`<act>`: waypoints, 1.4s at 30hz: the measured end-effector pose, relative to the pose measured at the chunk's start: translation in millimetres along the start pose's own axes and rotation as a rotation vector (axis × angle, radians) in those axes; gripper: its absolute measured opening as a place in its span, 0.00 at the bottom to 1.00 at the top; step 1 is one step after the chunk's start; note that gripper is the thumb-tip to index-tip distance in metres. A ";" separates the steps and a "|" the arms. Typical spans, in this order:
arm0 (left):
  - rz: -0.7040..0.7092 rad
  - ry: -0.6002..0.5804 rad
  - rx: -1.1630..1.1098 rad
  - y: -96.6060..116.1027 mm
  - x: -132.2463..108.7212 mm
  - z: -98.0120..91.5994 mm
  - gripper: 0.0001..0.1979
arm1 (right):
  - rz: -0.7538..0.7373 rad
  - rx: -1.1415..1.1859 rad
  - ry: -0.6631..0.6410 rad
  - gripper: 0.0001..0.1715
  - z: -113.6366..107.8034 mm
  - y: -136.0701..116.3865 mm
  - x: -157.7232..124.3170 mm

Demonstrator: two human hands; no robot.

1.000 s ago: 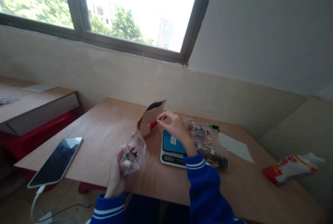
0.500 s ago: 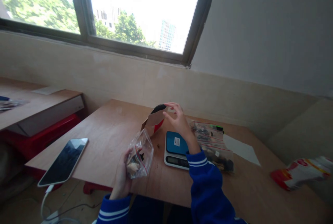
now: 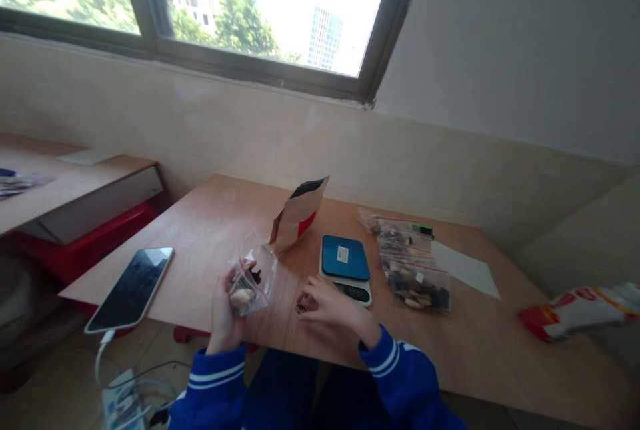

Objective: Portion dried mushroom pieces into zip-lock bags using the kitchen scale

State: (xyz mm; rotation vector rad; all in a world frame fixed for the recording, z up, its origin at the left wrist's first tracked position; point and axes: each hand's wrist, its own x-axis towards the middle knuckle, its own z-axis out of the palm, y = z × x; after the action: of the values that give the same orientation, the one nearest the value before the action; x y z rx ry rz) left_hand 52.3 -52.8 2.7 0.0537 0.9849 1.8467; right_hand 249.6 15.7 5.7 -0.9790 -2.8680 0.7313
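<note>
My left hand (image 3: 223,313) is closed round the bottom of a small clear zip bag (image 3: 250,278) with dark and pale pieces inside, held above the near edge of the wooden table (image 3: 210,243). My right hand (image 3: 325,307) rests low on the table just in front of the blue-topped scale (image 3: 345,263). Its fingers are curled together over a small dark bit at the fingertips. Behind both hands stands an open brown paper pouch (image 3: 299,213), leaning, its dark mouth facing up.
Filled zip bags (image 3: 410,267) lie in a row right of the scale, beside a white sheet (image 3: 465,269). A phone (image 3: 131,287) on a cable overhangs the table's left corner. A red-and-white packet (image 3: 580,313) lies far right. A second desk (image 3: 65,183) stands left.
My right hand came down from the mouth of the brown pouch to the table in front of the scale. The left hand kept hold of the zip bag.
</note>
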 end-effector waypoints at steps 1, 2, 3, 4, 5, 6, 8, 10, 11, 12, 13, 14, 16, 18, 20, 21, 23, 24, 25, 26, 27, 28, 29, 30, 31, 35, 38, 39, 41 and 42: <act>-0.005 -0.003 0.003 -1.3 0.2 0.5 0.10 | 0.012 -0.018 -0.002 0.15 3.3 -1.5 -2.2; -0.014 -0.004 0.009 -2.5 0.3 1.1 0.10 | 0.024 -0.031 0.006 0.13 6.6 -2.2 -3.7; -0.023 -0.004 0.016 -3.4 0.2 1.5 0.10 | 0.030 -0.035 0.021 0.11 9.9 -2.0 -4.7; -0.033 -0.004 0.022 -4.2 0.0 2.0 0.10 | 0.033 -0.029 0.039 0.09 12.7 -1.2 -5.1; -0.042 -0.003 0.026 -4.6 -0.3 2.3 0.10 | 0.034 -0.017 0.059 0.07 14.5 0.0 -5.2; -0.050 -0.003 0.028 -4.7 -0.5 2.6 0.10 | 0.035 -0.001 0.079 0.05 14.4 1.2 -5.1; -0.054 -0.007 0.031 -4.5 -0.8 3.1 0.10 | 0.023 0.055 0.114 0.02 5.7 2.6 -3.9; -0.053 -0.016 0.036 -4.1 -0.9 3.7 0.10 | -0.021 0.135 0.186 0.01 -17.4 1.1 -0.6; -0.054 -0.022 0.042 -4.1 -1.1 4.2 0.10 | -0.059 0.184 0.248 0.01 -34.0 -0.7 2.5; -0.056 -0.029 0.045 -4.2 -1.6 4.9 0.10 | -0.099 0.217 0.368 0.01 -53.1 -3.1 6.9; -0.063 -0.036 0.046 -4.4 -2.3 5.8 0.10 | -0.126 0.234 0.507 0.02 -73.6 -5.6 12.9; -0.074 -0.042 0.048 -4.7 -3.3 6.9 0.10 | -0.148 0.231 0.650 0.04 -94.2 -7.9 20.3; -0.101 -0.055 0.056 -5.7 -6.1 9.7 0.10 | -0.179 0.172 0.872 0.04 -131.2 -10.3 38.5; -0.120 -0.060 0.071 -7.0 -9.5 12.5 0.11 | -0.196 0.102 0.974 0.04 -156.7 -8.4 56.9; -0.122 -0.071 0.091 -8.3 -12.8 14.5 0.12 | -0.216 0.055 0.893 0.05 -168.4 -3.1 69.3; -0.118 -0.082 0.102 -9.0 -14.3 15.1 0.12 | -0.224 0.049 0.827 0.06 -169.3 0.0 71.7; -0.111 -0.112 0.122 -10.2 -16.5 16.1 0.13 | -0.211 0.075 0.758 0.11 -163.5 4.7 67.3; -0.111 -0.125 0.130 -10.9 -17.2 16.6 0.13 | -0.189 0.109 0.776 0.13 -157.6 5.5 60.7; -0.109 -0.136 0.139 -11.7 -17.8 17.1 0.14 | -0.156 0.153 0.819 0.14 -150.2 4.9 51.8; -0.106 -0.146 0.147 -12.8 -18.1 17.8 0.15 | -0.120 0.204 0.869 0.14 -141.7 2.9 41.0; -0.102 -0.155 0.158 -14.3 -18.2 18.5 0.16 | -0.093 0.268 0.885 0.14 -132.2 -0.7 29.2; -0.091 -0.164 0.171 -16.2 -18.2 19.1 0.18 | -0.070 0.326 0.872 0.12 -122.0 -5.4 17.2; -0.075 -0.175 0.188 -18.6 -17.9 19.5 0.20 | -0.056 0.405 0.830 0.11 -111.0 -11.1 5.9; -0.049 -0.187 0.208 -21.5 -17.4 19.6 0.21 | -0.062 0.509 0.743 0.10 -99.6 -17.3 -4.1; -0.010 -0.198 0.231 -24.9 -16.9 19.3 0.23 | -0.085 0.594 0.629 0.10 -87.7 -23.5 -12.0; 0.188 -0.246 0.362 -38.1 -14.3 16.2 0.23 | -0.060 0.666 0.478 0.11 -40.9 -42.3 -19.3; 0.301 -0.290 0.464 -42.4 -12.8 15.0 0.24 | -0.021 0.682 0.564 0.16 -13.7 -48.4 -9.3; 0.324 -0.303 0.480 -42.5 -12.3 15.0 0.25 | -0.015 0.701 0.567 0.18 -6.8 -49.5 -6.2; 0.341 -0.317 0.492 -41.7 -11.6 15.1 0.25 | -0.011 0.762 0.552 0.22 4.1 -50.7 -2.5; 0.339 -0.309 0.495 -41.0 -11.6 15.1 0.25 | -0.006 0.805 0.540 0.24 8.7 -50.8 -1.8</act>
State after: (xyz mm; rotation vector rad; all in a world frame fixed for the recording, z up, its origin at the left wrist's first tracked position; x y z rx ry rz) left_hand 95.3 -45.9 -9.3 0.8244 1.2395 1.7738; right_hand 220.5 -24.2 20.5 -0.8493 -1.8483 1.2350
